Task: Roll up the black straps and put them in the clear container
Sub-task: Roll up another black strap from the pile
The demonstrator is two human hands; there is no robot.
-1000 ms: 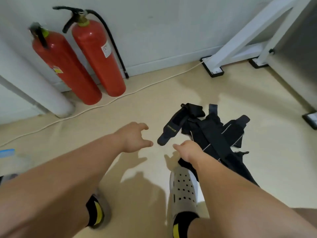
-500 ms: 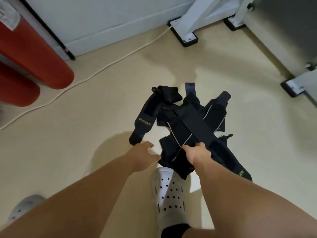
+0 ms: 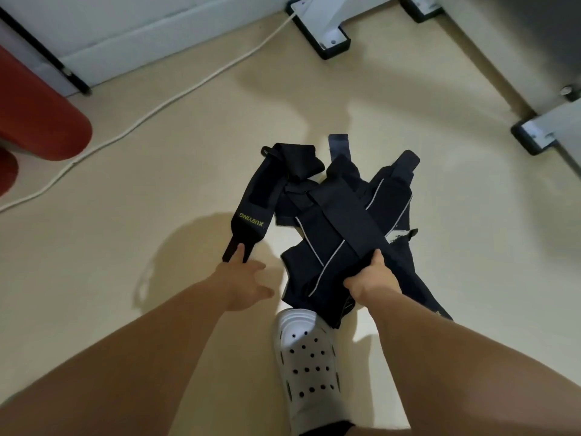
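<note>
A heap of black straps [image 3: 342, 225] lies tangled on the beige floor in the middle of the view. One strap [image 3: 254, 212] with yellow lettering runs out to the left of the heap. My left hand [image 3: 243, 278] reaches to that strap's narrow near end and touches it with an outstretched finger. My right hand [image 3: 372, 280] grips the near end of a wide strap lying on top of the heap. The clear container is out of view.
A white perforated shoe [image 3: 309, 366] on my foot stands just below the heap. Red fire extinguishers [image 3: 37, 121] stand at the left, a white cable [image 3: 176, 99] runs across the floor, and white frame feet [image 3: 327, 36] stand at the back and right.
The view has dropped closer to the heap. My left hand moved forward to the lettered strap's end, and my right hand closed on the wide strap on top.
</note>
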